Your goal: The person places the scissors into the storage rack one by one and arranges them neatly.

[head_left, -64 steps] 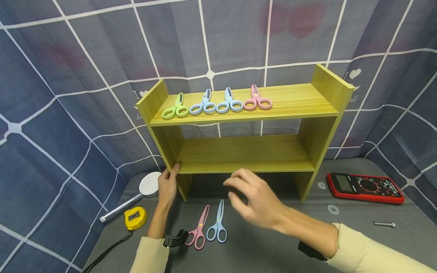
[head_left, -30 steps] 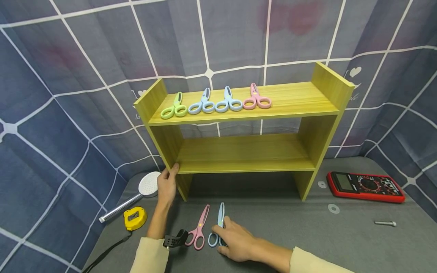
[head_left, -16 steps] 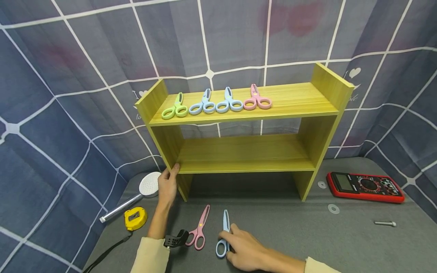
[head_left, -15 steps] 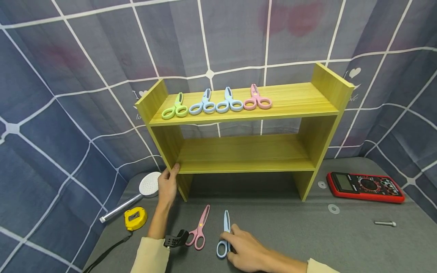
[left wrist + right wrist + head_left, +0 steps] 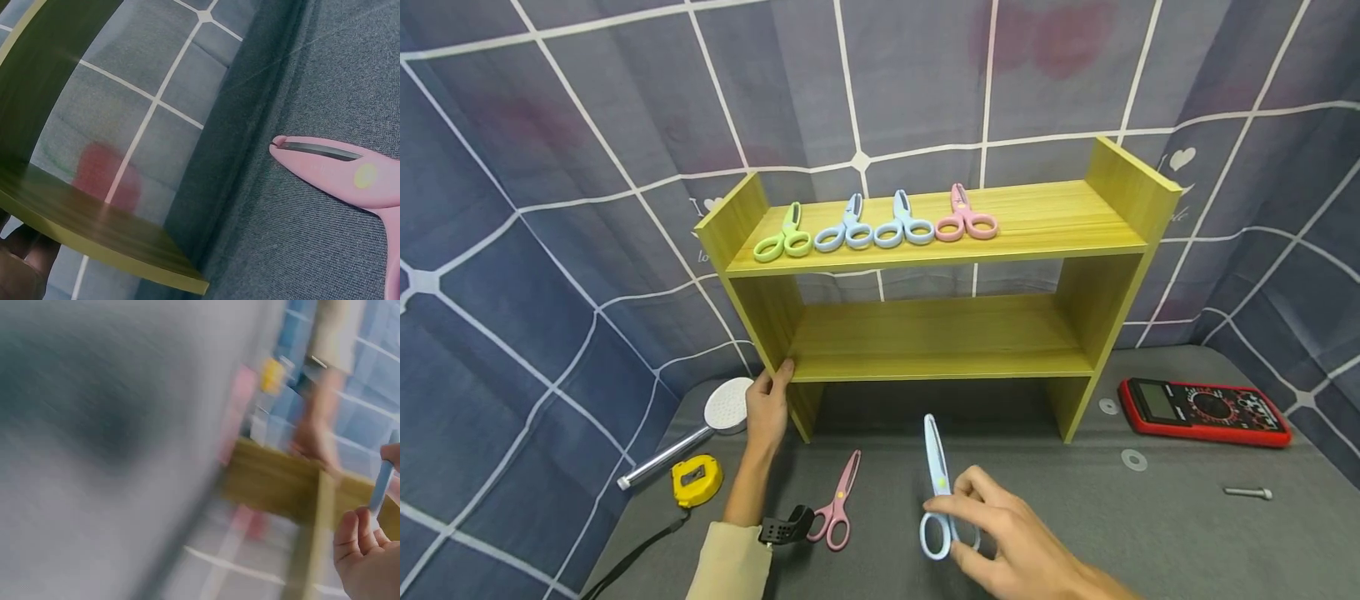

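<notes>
My right hand pinches the light blue scissors at the handle, blades pointing toward the shelf. In the right wrist view, the scissors appear edge-on between my thumb and fingers. My left hand grips the left side panel of the wooden shelf, thumb on its front edge; the other fingers are mostly hidden behind it. Pink scissors lie on the grey cloth between my forearms. Along the top board rest green scissors, two light blue scissors and pink scissors, blades toward the back.
Left of the shelf lie a shower head and a yellow tape measure with a black strap. A red multimeter, two washers and a bolt lie at the right. A checked curtain hangs behind.
My right hand came down to the light blue scissors, took hold of them, drew them to the right and raised them from the cloth. My left hand has stayed on the shelf.
</notes>
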`<state>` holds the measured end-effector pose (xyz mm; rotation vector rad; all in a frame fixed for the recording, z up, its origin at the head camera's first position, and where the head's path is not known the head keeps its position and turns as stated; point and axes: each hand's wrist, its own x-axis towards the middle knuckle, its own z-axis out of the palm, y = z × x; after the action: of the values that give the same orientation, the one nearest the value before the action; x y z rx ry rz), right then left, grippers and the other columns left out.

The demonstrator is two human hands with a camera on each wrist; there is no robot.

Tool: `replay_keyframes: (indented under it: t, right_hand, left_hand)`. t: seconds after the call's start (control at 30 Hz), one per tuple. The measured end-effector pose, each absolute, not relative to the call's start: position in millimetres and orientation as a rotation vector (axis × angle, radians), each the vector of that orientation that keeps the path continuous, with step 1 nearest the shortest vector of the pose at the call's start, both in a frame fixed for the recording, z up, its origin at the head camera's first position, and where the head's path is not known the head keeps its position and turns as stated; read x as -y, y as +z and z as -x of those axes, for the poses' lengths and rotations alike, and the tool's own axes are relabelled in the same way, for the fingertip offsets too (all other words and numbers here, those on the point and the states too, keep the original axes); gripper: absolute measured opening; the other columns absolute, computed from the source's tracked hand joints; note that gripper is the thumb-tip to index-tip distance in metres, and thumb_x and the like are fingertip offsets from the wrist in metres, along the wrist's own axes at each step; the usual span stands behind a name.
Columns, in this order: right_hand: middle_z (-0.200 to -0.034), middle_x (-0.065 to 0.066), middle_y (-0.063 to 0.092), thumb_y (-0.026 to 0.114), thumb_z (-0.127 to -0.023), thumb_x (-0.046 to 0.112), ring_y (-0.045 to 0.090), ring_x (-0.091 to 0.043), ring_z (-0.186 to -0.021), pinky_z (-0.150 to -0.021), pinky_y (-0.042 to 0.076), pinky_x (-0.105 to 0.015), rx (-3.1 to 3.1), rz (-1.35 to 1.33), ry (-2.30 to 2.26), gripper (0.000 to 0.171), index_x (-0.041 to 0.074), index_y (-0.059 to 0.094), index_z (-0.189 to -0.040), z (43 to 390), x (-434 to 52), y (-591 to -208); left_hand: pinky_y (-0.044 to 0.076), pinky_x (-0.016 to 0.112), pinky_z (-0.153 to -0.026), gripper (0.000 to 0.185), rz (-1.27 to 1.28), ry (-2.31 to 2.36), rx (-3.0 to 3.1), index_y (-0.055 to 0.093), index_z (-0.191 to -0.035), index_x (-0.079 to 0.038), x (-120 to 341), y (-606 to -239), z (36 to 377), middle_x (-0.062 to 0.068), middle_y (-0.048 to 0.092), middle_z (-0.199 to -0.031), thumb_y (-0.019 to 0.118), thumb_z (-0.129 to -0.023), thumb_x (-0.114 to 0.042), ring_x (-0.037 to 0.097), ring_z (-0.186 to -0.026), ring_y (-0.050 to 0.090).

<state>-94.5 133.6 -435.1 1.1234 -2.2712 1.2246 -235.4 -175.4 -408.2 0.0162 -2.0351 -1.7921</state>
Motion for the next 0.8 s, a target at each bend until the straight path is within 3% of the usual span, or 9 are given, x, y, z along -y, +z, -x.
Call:
replay_keyframes:
  t: [0.3,0.43,0.67,0.8]
  right_hand:
    - [-0.109,-0.002,0.055,0.07,-0.072,-0.011,0.052,-0.011,-0.09,-0.077,0.042,-0.021,2.071,-0.993,1.105,0.057,0.008,0.067,-0.125,105,-173,-330]
    - [-0.105,-0.006,0.061,0.069,-0.071,-0.014,0.051,-0.012,-0.084,-0.071,0.041,-0.02,1.997,-0.875,1.072,0.053,0.001,0.068,-0.121,118,-187,-289]
    - [-0.089,0.006,0.063,0.074,-0.076,-0.01,0.048,-0.01,-0.069,-0.063,0.038,-0.019,2.04,-0.521,1.074,0.041,0.003,0.072,-0.115,149,-202,-234]
    - [-0.094,-0.004,0.067,0.071,-0.081,0.0,0.048,-0.011,-0.065,-0.056,0.036,-0.019,2.157,-0.424,1.084,0.036,0.006,0.072,-0.116,175,-207,-209]
  left_hand:
    - [0.041,0.024,-0.093,0.031,-0.011,-1.774,2.018,0.064,-0.118,0.013,174,-410,235,0.025,0.065,-0.116,0.057,-0.099,-0.011,0.003,-0.097,0.056]
    - [0.041,0.023,-0.093,0.031,-0.002,-1.774,2.01,0.064,-0.118,0.013,175,-411,236,0.025,0.065,-0.115,0.057,-0.099,-0.01,0.003,-0.098,0.057]
    - [0.04,0.024,-0.095,0.032,-0.003,-1.781,2.012,0.063,-0.12,0.012,174,-411,235,0.026,0.064,-0.119,0.057,-0.099,-0.011,0.002,-0.1,0.056]
    - [0.04,0.023,-0.092,0.032,-0.004,-1.771,2.009,0.063,-0.118,0.014,175,-408,235,0.023,0.065,-0.114,0.057,-0.099,-0.01,0.004,-0.098,0.056]
